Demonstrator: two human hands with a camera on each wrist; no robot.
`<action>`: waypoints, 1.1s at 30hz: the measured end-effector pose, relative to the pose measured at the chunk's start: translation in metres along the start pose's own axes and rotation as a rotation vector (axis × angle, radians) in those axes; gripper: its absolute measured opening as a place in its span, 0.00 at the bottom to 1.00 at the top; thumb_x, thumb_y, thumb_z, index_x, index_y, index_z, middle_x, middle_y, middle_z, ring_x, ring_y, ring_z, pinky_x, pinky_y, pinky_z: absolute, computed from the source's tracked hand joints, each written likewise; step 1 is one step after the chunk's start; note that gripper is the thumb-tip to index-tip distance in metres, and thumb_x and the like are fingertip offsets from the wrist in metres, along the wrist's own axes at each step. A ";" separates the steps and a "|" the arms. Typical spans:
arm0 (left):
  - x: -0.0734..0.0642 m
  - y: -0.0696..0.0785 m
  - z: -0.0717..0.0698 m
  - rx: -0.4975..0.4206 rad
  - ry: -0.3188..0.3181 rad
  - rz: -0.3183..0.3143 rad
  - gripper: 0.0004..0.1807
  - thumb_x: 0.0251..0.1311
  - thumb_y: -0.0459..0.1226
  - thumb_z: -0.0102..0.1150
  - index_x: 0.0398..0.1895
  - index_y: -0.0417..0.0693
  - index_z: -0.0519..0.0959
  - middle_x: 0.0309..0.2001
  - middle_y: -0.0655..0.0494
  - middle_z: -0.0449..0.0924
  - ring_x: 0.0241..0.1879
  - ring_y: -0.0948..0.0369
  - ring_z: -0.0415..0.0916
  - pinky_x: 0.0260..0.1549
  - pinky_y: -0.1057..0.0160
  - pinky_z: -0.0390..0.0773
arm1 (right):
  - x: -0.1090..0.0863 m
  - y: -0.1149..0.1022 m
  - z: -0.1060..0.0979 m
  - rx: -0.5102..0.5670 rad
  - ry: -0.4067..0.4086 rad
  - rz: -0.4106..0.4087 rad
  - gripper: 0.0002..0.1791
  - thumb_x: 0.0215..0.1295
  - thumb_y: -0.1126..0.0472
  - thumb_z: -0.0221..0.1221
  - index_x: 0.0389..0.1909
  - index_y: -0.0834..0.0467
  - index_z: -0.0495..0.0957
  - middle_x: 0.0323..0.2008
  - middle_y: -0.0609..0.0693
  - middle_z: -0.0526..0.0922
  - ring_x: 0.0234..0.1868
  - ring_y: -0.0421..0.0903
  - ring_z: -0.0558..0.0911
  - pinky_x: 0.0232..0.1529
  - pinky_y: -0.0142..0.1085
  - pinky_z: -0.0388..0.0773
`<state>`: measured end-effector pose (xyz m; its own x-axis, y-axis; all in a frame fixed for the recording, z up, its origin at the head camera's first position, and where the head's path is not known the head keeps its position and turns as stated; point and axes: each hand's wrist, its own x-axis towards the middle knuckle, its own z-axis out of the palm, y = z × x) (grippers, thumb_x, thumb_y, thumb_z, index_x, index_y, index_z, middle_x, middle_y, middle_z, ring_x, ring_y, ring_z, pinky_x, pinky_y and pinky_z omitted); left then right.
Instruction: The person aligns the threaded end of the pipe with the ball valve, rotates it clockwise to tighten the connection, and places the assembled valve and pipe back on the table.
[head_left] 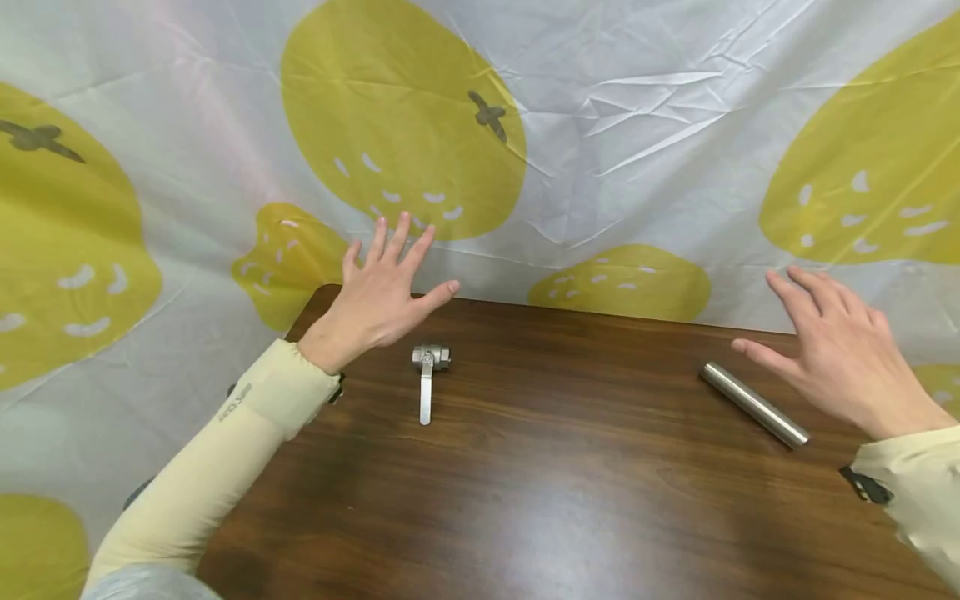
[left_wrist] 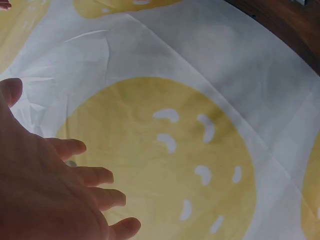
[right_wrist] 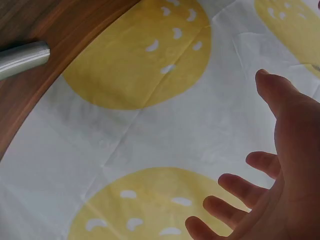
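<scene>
My left hand (head_left: 378,296) is held in the air with fingers spread, above the back left of the table and holding nothing. Nearest to it on the table lies a ball valve (head_left: 431,358) with a flat lever handle that points toward me. On the right, my right hand (head_left: 847,354) also hovers empty, its thumb apart from the fingers. Beside and below it, a smooth metal tube (head_left: 755,405) lies slantwise on the wood. The right wrist view shows one end of that tube (right_wrist: 25,59) at the table's edge, well away from the fingers.
The dark wooden table (head_left: 555,467) reaches back to a hanging white cloth (head_left: 585,192) printed with yellow lemons. The cloth closes off the back and the left side. A table corner lies under the left forearm's far end.
</scene>
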<state>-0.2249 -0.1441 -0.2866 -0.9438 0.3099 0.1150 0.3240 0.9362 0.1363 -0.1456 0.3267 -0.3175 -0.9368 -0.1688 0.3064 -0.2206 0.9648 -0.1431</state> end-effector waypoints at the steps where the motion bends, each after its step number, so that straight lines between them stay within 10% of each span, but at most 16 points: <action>1: 0.001 0.000 0.002 -0.010 -0.001 -0.005 0.47 0.60 0.73 0.30 0.77 0.65 0.38 0.78 0.54 0.25 0.77 0.47 0.24 0.71 0.32 0.36 | -0.001 0.002 0.001 0.008 0.003 0.005 0.46 0.62 0.40 0.59 0.74 0.58 0.53 0.71 0.67 0.57 0.66 0.73 0.57 0.50 0.71 0.57; 9: 0.008 -0.009 0.023 -0.142 0.017 -0.040 0.45 0.62 0.71 0.33 0.77 0.59 0.47 0.79 0.50 0.32 0.77 0.47 0.29 0.68 0.32 0.48 | -0.012 0.018 0.014 0.057 -0.003 0.104 0.44 0.67 0.41 0.56 0.74 0.62 0.51 0.70 0.70 0.56 0.64 0.77 0.54 0.55 0.74 0.51; 24: 0.011 -0.066 0.088 -0.583 0.177 -0.059 0.22 0.68 0.41 0.51 0.63 0.43 0.70 0.60 0.43 0.73 0.61 0.47 0.70 0.58 0.47 0.74 | -0.026 0.065 0.049 0.274 0.101 0.247 0.37 0.69 0.51 0.55 0.69 0.71 0.55 0.59 0.79 0.63 0.60 0.77 0.59 0.58 0.70 0.55; 33: 0.000 -0.096 0.133 -0.650 0.154 -0.197 0.20 0.62 0.30 0.50 0.58 0.41 0.73 0.55 0.40 0.77 0.55 0.46 0.74 0.53 0.49 0.75 | -0.047 0.084 0.090 0.331 0.052 0.351 0.34 0.70 0.53 0.53 0.65 0.75 0.60 0.55 0.79 0.65 0.56 0.76 0.62 0.52 0.66 0.60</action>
<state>-0.2643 -0.2119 -0.4309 -0.9846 0.0720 0.1593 0.1662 0.6681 0.7253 -0.1448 0.3977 -0.4291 -0.9572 0.1742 0.2311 0.0244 0.8443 -0.5354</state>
